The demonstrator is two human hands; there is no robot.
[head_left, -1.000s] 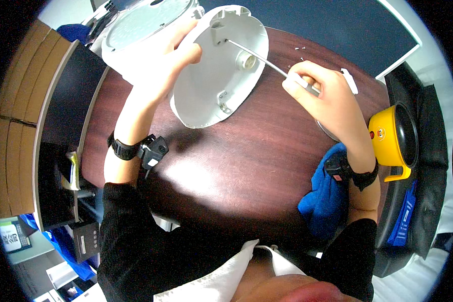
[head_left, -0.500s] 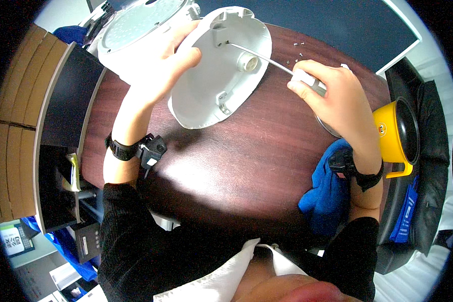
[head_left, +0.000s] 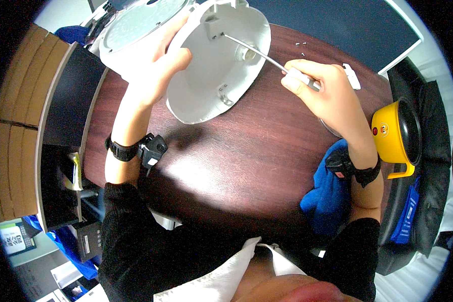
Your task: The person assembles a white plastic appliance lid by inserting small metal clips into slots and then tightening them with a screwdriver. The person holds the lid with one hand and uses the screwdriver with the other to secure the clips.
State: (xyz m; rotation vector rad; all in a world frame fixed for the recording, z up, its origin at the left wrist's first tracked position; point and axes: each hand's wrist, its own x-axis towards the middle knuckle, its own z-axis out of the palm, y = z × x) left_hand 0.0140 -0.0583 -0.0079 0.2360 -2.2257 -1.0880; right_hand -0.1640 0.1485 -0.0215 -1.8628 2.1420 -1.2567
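My left hand (head_left: 161, 75) grips the rim of a white oval plastic cover (head_left: 199, 93), thumb on its near side and the other fingers partly hidden behind it. The cover stands tilted, its hollow inside facing right, with a round socket (head_left: 245, 53) and a small metal bracket (head_left: 225, 96) in it. In my right hand (head_left: 329, 93) is a screwdriver (head_left: 267, 57), its light handle pinched between thumb and fingers. The tip meets a screw spot on the upper inside of the cover. Behind my left hand stands a white appliance body (head_left: 141, 30) with a grey round plate.
Several small screws (head_left: 300, 44) lie on the dark wooden table (head_left: 236, 161) at the far side. A small white piece (head_left: 352, 76) lies beyond my right hand. A blue cloth (head_left: 323, 194) lies under my right wrist, and a yellow pot (head_left: 396, 132) stands at the right.
The cover has shifted slightly up and away with my left hand. My right hand and the screwdriver have moved a little left, the tip still at the upper inside of the cover.
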